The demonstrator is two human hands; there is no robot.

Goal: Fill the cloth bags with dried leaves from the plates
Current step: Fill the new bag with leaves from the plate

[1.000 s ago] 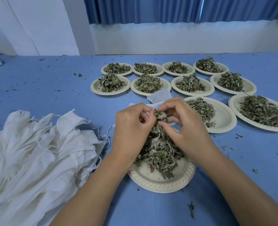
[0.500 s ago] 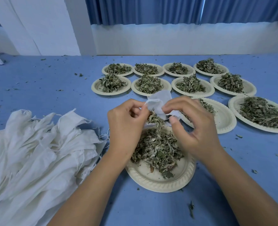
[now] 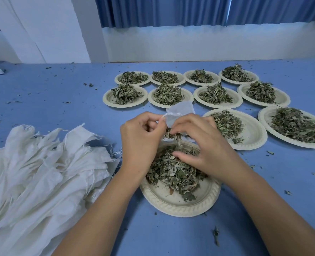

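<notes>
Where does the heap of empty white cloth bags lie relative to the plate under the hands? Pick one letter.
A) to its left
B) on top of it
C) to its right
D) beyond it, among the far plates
A: the heap of cloth bags lies on the blue table to the left of the near plate, not among the far plates.

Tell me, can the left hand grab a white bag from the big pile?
Probably yes. The pile of bags lies just left of the left hand with only bare table between. But that hand is pinching the small bag, so it must let go first.
</notes>
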